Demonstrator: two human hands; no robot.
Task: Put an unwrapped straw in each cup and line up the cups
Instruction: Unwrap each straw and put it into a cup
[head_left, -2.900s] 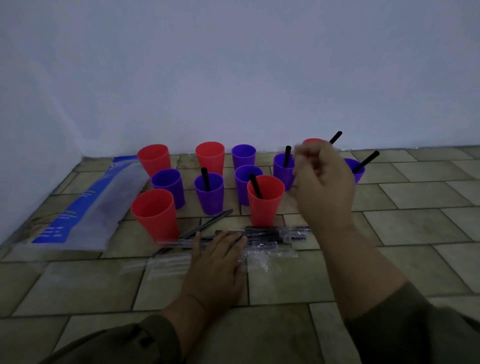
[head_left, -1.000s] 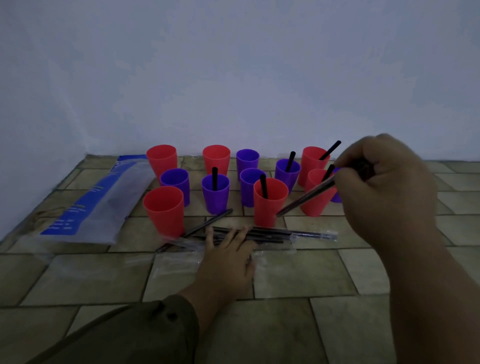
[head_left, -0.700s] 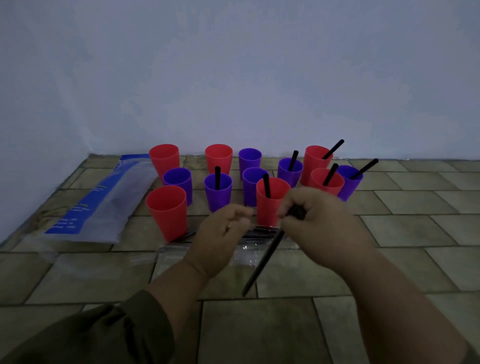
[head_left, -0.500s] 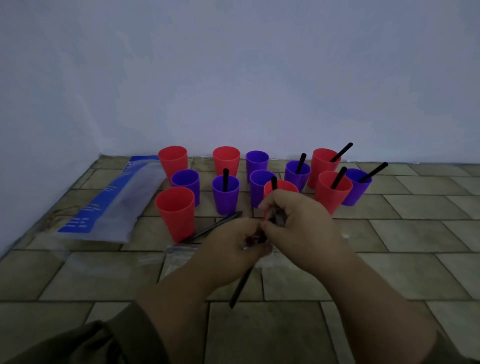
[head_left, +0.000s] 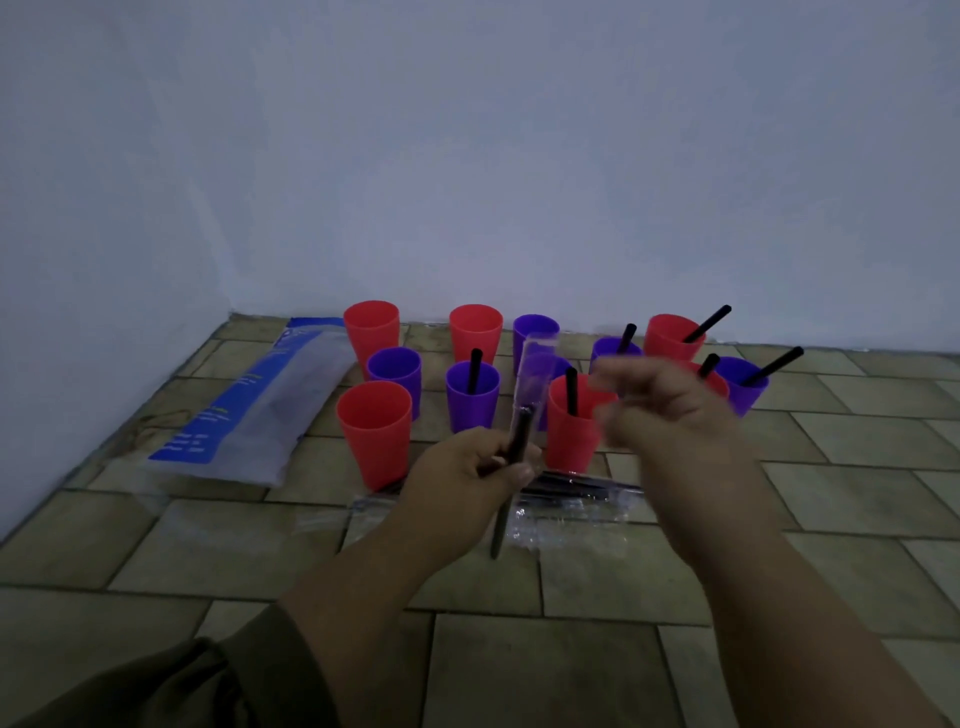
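Observation:
My left hand (head_left: 465, 478) grips a black straw (head_left: 500, 530) held nearly upright; its clear wrapper (head_left: 535, 374) is slid partway off and sticks up above the straw's top. My right hand (head_left: 675, 415) is motion-blurred, raised to the right of the wrapper and apart from it, fingers loosely curled with nothing visible in them. Behind stand several red and purple cups. The front red cup (head_left: 571, 436) and a purple cup (head_left: 470, 400) each hold a black straw, as do several cups at the right. The front left red cup (head_left: 374, 431) holds none.
A pile of wrapped straws (head_left: 576, 491) in clear plastic lies on the tiled floor just beyond my hands. A blue and clear bag (head_left: 249, 415) lies at the left. The white wall (head_left: 467, 182) rises right behind the cups.
My right hand took a straw from the pile and brought it to my left hand. The left now holds it, the wrapper is pulled upward, and the right has swung away to the right.

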